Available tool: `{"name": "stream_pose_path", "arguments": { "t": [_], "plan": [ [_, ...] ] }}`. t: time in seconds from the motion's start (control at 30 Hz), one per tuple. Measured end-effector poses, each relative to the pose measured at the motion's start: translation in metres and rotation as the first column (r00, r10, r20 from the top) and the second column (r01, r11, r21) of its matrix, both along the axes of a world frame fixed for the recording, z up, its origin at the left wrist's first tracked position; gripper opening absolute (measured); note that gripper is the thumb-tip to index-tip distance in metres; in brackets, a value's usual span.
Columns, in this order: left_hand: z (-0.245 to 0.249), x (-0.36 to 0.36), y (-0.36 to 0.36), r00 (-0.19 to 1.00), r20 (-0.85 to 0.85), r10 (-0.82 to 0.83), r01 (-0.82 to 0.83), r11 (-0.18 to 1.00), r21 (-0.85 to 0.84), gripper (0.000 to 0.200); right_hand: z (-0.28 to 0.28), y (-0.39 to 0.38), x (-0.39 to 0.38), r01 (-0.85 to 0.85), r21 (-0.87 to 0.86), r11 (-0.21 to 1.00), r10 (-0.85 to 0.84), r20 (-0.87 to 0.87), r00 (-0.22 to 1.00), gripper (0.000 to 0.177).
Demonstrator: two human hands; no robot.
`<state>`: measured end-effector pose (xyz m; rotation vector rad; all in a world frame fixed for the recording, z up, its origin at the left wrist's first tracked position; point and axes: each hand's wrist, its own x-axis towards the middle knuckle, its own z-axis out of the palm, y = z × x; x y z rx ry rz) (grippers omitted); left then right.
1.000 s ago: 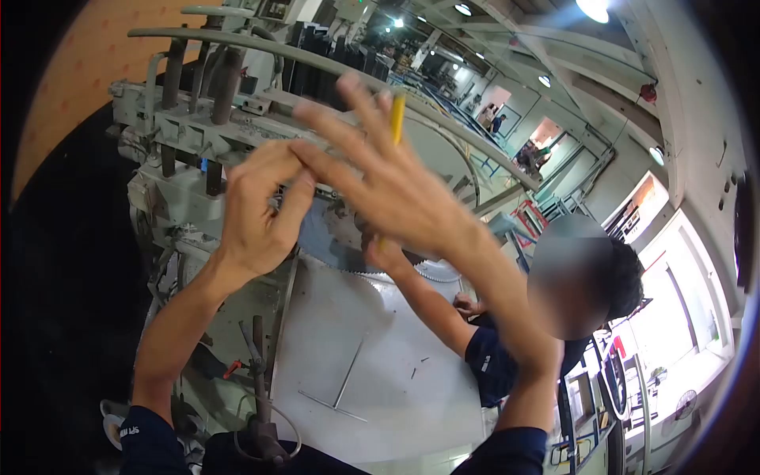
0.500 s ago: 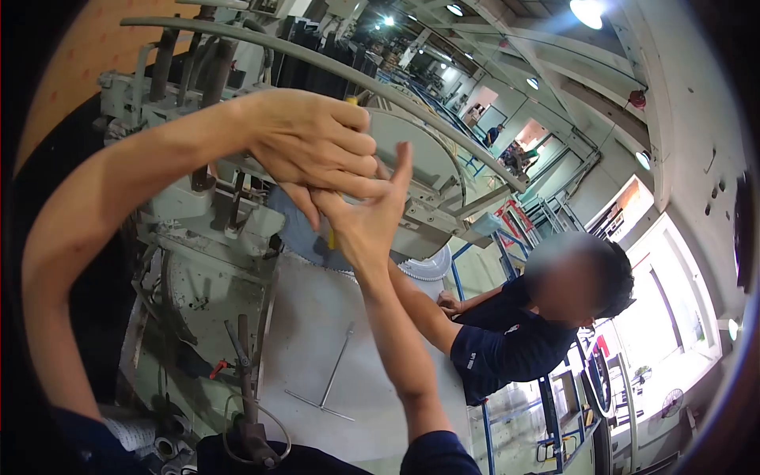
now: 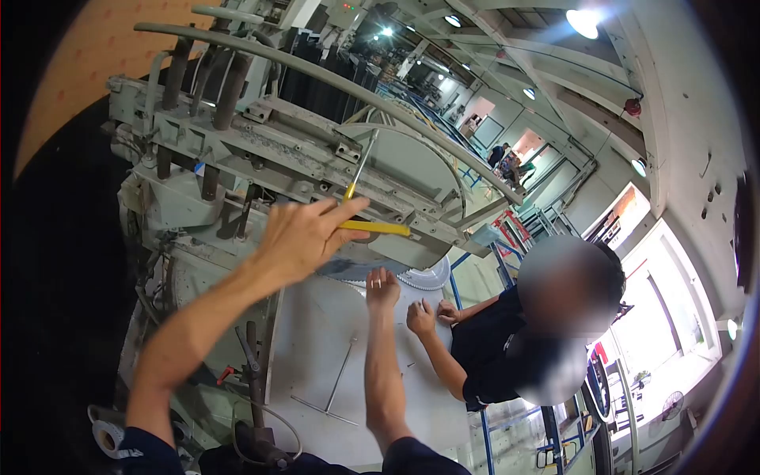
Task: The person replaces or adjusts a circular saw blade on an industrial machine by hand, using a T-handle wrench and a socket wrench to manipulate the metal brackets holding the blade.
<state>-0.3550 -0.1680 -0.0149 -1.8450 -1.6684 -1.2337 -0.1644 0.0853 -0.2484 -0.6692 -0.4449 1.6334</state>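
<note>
Head view shows the left hand nearest, raised in front of the pale cutting machine, its fingers closed narrowly around a yellow bar. Half a second ago the two hands were pressed together; now they have parted, so the left alone appears to carry the bar, leaving it plainly in sight. The bar's long axis runs nearly level, its free end pointing right and dipping slightly. A thin metal shaft with a yellow base also rises from the left hand, pointing up and a little right; whether it is joined to the bar cannot be told.

Lower, the right hand is apart from the left, in front of the toothed saw blade, fingers bent upward; I cannot tell whether they hold anything. A T-shaped metal rod lies on the tabletop.

Beyond, at the right edge of the tabletop, a co-worker has both hands near the right hand. Farther off, lit lamps hang under the roof.
</note>
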Motion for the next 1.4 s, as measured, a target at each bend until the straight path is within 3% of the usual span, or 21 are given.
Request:
{"name": "stream_pose_path", "arguments": {
  "t": [0.07,0.1,0.17,0.23,0.3,0.37,0.43,0.5,0.53,0.63,0.7,0.77,0.8,1.0,1.07,1.1,1.17,1.23,1.3,1.33,1.4],
  "plan": [
    [-0.011,0.017,0.005,0.882,0.406,-0.239,0.208,0.971,0.118,0.036,-0.010,0.051,0.015,-0.092,-0.122,0.988,0.076,-0.131,0.988,0.069],
    [-0.020,0.025,0.009,0.836,0.478,-0.270,0.244,0.963,0.118,0.033,-0.010,0.073,0.017,-0.151,-0.167,0.974,0.118,-0.194,0.974,0.073],
    [-0.031,0.035,0.018,0.731,0.599,-0.328,0.295,0.943,0.156,0.028,-0.024,0.106,0.027,-0.284,0.025,0.958,0.285,-0.152,0.947,0.112],
    [-0.032,0.035,0.021,0.814,0.438,-0.382,0.314,0.923,0.222,0.030,-0.007,0.096,0.023,-0.208,-0.019,0.978,0.208,-0.008,0.978,0.122],
    [-0.023,0.026,0.023,0.882,0.263,-0.390,0.345,0.916,0.203,0.033,0.005,0.084,0.020,-0.243,0.206,0.948,0.236,0.060,0.970,0.091],
    [-0.008,0.017,0.019,0.921,0.087,-0.381,0.372,0.923,0.101,0.039,0.025,0.079,0.017,-0.172,0.056,0.984,0.173,-0.029,0.984,0.047],
    [0.002,0.008,0.027,0.907,-0.133,-0.400,0.416,0.901,0.126,0.049,0.031,0.077,0.017,-0.190,0.088,0.978,0.189,0.015,0.982,0.047],
    [0.013,-0.001,0.038,0.832,-0.266,-0.487,0.541,0.820,0.190,0.051,0.026,0.084,0.018,-0.217,0.119,0.969,0.212,0.049,0.976,0.048],
    [0.020,-0.004,0.039,0.816,-0.461,-0.348,0.485,0.847,0.219,0.045,0.023,0.087,0.018,-0.229,0.135,0.964,0.222,0.066,0.973,0.048],
    [0.034,-0.018,0.054,0.648,-0.673,-0.357,0.592,0.792,0.151,0.029,0.017,0.095,0.019,-0.269,0.179,0.946,0.255,0.098,0.962,0.048],
    [0.039,-0.016,0.056,0.608,-0.760,-0.230,0.515,0.843,0.157,0.041,0.020,0.096,0.020,-0.295,0.202,0.934,0.276,0.119,0.954,0.048],
    [0.049,-0.014,0.048,0.534,-0.831,-0.154,0.441,0.890,0.119,0.048,0.020,0.095,0.025,-0.314,0.232,0.921,0.286,0.145,0.947,0.048],
    [0.049,-0.014,0.049,0.472,-0.880,-0.048,0.406,0.898,0.169,0.071,0.022,0.095,0.025,-0.318,0.242,0.917,0.288,0.152,0.946,0.048],
    [0.083,-0.010,0.036,-0.007,-0.879,0.476,0.384,0.813,0.437,0.087,0.023,0.103,0.029,-0.359,0.265,0.895,0.322,0.174,0.931,0.049],
    [0.087,-0.001,0.037,-0.041,-0.926,0.375,0.211,0.909,0.358,0.079,0.026,0.101,0.030,-0.377,0.272,0.885,0.338,0.180,0.924,0.049],
    [0.085,0.008,0.037,0.040,-0.979,0.199,0.058,0.978,0.201,0.074,0.028,0.102,0.030,-0.391,0.280,0.877,0.351,0.183,0.918,0.049],
    [0.071,0.016,0.036,0.416,-0.894,0.167,-0.029,0.985,0.171,0.065,0.025,0.106,0.034,-0.444,0.311,0.840,0.400,0.198,0.895,0.049],
    [0.056,0.017,0.025,0.826,-0.469,0.313,-0.053,0.871,0.488,0.055,0.032,0.102,0.026,-0.420,0.295,0.858,0.383,0.175,0.907,0.049],
    [0.041,0.032,0.021,0.979,-0.138,0.151,-0.083,0.911,0.405,0.043,0.039,0.093,0.012,-0.258,0.194,0.947,0.237,0.124,0.964,0.048],
    [0.029,0.039,0.030,0.999,0.044,-0.006,-0.011,0.925,0.380,0.040,0.038,0.097,0.022,-0.370,0.114,0.922,0.356,0.128,0.926,0.063],
    [0.012,0.058,0.034,0.880,0.367,-0.301,0.163,0.918,0.361,0.025,0.063,0.068,0.020,-0.481,0.315,0.818,0.451,0.168,0.877,0.059]
  ]
}}
